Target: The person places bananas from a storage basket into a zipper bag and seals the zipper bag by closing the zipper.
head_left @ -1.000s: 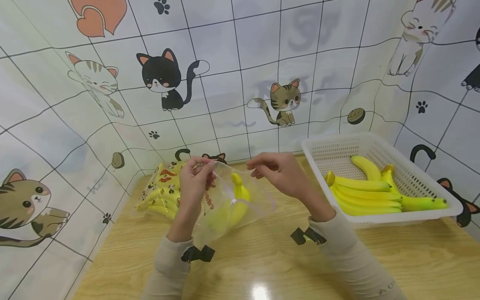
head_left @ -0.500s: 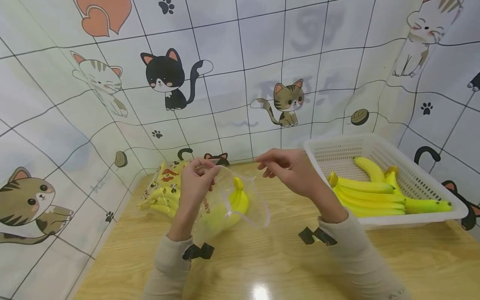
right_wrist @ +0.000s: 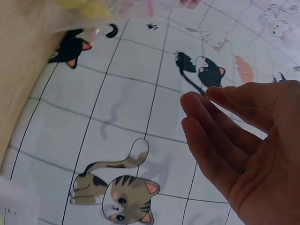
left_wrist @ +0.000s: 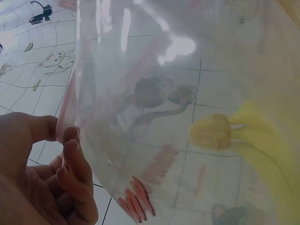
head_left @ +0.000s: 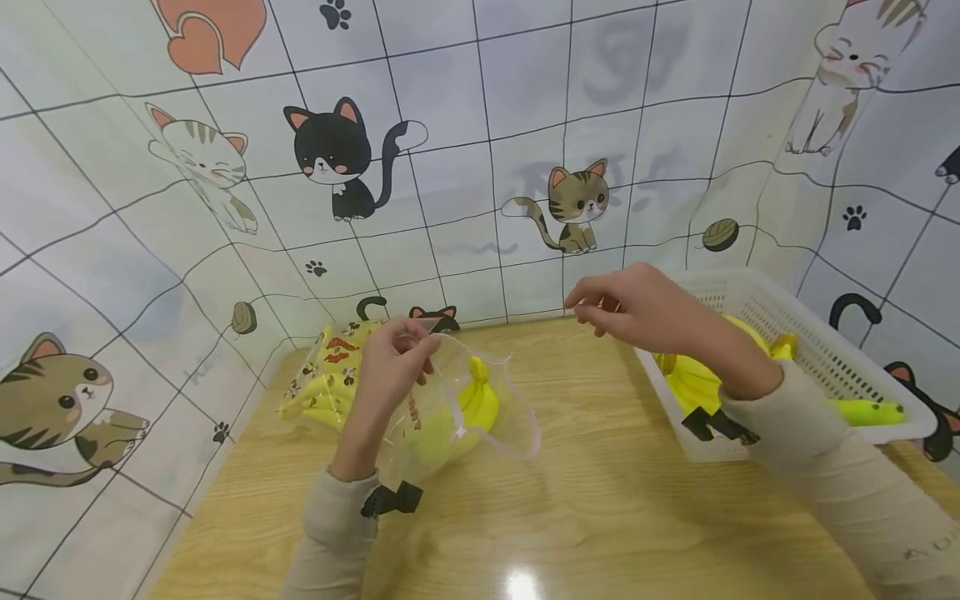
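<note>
My left hand pinches the upper edge of a clear plastic zip bag between thumb and fingers. Inside the bag lies a bunch of yellow bananas, stem end toward the bag's mouth, which gapes to the right. In the left wrist view the thumb and a fingertip grip the bag's pinkish zip edge, with the banana stem showing through the film. My right hand hovers at the left end of the white basket, fingers loosely bent and holding nothing. More bananas lie in the basket, partly hidden behind the right forearm.
A second clear bag printed with cartoon figures, with bananas inside, lies at the back left of the wooden table. A cat-patterned sheet rises behind the table and along both sides.
My right hand has let go of the bag's edge and moved right and slightly up to the basket. The bag's right edge has dropped open; my left hand keeps its pinch.
</note>
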The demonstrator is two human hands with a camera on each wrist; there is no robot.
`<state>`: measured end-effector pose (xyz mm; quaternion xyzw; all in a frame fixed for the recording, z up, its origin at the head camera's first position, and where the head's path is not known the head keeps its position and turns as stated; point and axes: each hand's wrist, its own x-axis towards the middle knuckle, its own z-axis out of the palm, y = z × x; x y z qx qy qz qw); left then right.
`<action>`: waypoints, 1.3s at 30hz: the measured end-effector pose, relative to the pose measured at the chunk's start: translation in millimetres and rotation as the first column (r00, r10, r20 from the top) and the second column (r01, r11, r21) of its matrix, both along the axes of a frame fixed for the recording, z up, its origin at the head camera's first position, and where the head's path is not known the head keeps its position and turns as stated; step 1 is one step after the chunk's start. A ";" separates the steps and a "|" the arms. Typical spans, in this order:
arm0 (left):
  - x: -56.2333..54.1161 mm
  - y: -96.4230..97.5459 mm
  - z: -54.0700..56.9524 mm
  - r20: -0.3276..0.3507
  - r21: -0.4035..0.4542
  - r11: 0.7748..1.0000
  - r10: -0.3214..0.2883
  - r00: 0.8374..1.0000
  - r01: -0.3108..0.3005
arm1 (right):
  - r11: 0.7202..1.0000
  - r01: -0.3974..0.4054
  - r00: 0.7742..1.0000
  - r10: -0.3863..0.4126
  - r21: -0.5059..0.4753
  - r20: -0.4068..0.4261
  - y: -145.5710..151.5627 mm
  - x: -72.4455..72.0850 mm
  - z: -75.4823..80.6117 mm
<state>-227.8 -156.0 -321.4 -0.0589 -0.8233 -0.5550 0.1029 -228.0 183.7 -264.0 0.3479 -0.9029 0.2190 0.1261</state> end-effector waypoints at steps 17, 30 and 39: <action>-0.9 2.3 -1.3 0.055 0.324 0.945 -0.067 0.996 0.045 | 0.922 0.066 0.935 -0.191 0.382 0.299 79.3 -80.5 -14.5; -0.7 5.3 -0.1 0.047 0.440 0.897 -0.068 0.997 0.040 | 0.852 -0.042 0.724 -0.335 0.523 0.604 83.5 -86.5 -50.3; -3.2 8.5 -1.9 0.076 0.433 0.901 -0.063 0.995 0.024 | 0.843 -0.052 0.725 -0.337 0.535 0.600 84.9 -84.0 -65.2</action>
